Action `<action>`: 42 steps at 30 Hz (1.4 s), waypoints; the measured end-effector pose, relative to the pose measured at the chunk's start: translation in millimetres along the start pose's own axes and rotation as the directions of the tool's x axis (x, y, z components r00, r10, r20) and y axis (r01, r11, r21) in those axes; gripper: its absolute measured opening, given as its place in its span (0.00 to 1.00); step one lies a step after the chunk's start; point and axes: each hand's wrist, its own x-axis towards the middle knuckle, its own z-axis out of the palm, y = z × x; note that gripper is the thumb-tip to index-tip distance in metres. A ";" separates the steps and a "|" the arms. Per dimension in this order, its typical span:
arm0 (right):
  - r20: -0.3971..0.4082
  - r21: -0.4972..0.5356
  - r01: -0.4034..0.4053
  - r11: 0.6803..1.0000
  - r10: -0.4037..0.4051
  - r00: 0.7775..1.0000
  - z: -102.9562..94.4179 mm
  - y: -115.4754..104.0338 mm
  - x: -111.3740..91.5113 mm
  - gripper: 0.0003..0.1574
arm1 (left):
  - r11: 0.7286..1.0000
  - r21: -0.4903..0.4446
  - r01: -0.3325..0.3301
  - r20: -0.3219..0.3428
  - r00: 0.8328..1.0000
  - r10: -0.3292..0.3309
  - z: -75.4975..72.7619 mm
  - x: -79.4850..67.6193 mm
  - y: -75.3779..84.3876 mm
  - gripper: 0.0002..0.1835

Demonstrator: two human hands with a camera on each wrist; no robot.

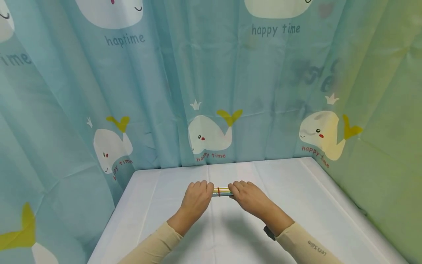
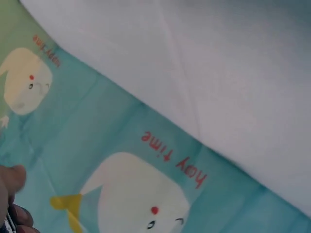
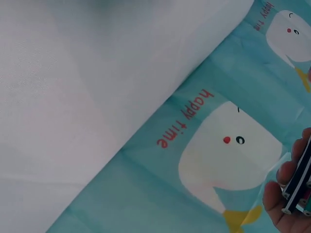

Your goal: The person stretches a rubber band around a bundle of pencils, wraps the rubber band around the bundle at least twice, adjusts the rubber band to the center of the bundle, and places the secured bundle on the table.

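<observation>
Both hands grip a bundle of slim coloured pencils, one at either end. The bundle runs level from side to side above the table, and a thin red band circles its bare middle. My left hand curls over the left end, and my right hand over the right end. At the right wrist view's edge, dark striped pencils jut out from the fingers, their ends showing. Only a small part of the left hand enters the left wrist view.
A white-covered table lies beneath the hands, with their shadows on it. Blue curtains printed with whales hang behind the table and at its left, and a greenish curtain at its right. A dark object sits at the right wrist.
</observation>
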 end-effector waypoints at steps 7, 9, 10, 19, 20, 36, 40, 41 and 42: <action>0.055 -0.013 -0.062 0.998 0.063 0.996 7.5 4.1 -7.4 0.25 | 0.988 -0.119 -0.103 0.060 0.992 0.111 14.0 -10.6 1.9 0.17; 0.064 0.008 -0.064 0.998 0.063 0.996 13.4 5.7 -10.7 0.26 | 0.980 -0.152 -0.129 0.087 0.986 0.143 17.4 -13.3 0.8 0.18; 0.066 0.019 -0.060 0.998 0.059 0.996 17.2 6.3 -12.6 0.27 | 0.977 -0.162 -0.138 0.098 0.983 0.155 19.2 -14.6 0.4 0.18; 0.051 0.049 -0.006 0.999 0.003 0.999 45.0 5.3 -20.7 0.28 | 0.971 -0.202 -0.127 0.142 0.977 0.157 31.9 -22.6 0.1 0.20; 0.057 0.048 -0.005 0.999 0.003 0.998 45.4 4.6 -20.0 0.28 | 0.972 -0.202 -0.118 0.154 0.977 0.151 32.8 -22.9 0.4 0.21; 0.284 0.121 -0.163 0.979 0.123 0.951 66.5 -3.2 -9.0 0.20 | 0.951 -0.304 0.064 0.289 0.957 0.028 62.1 -34.5 6.6 0.18; 0.344 0.134 -0.184 0.974 0.128 0.930 75.0 -4.6 -7.6 0.16 | 0.930 -0.348 0.115 0.362 0.932 0.020 70.5 -36.7 7.8 0.18; 0.361 0.136 -0.190 0.972 0.130 0.923 77.0 -4.8 -7.5 0.16 | 0.926 -0.356 0.128 0.379 0.925 0.018 72.3 -36.9 8.0 0.18; 0.377 0.140 -0.196 0.971 0.131 0.917 78.7 -5.0 -7.3 0.15 | 0.921 -0.363 0.139 0.396 0.918 0.017 74.1 -37.1 8.4 0.18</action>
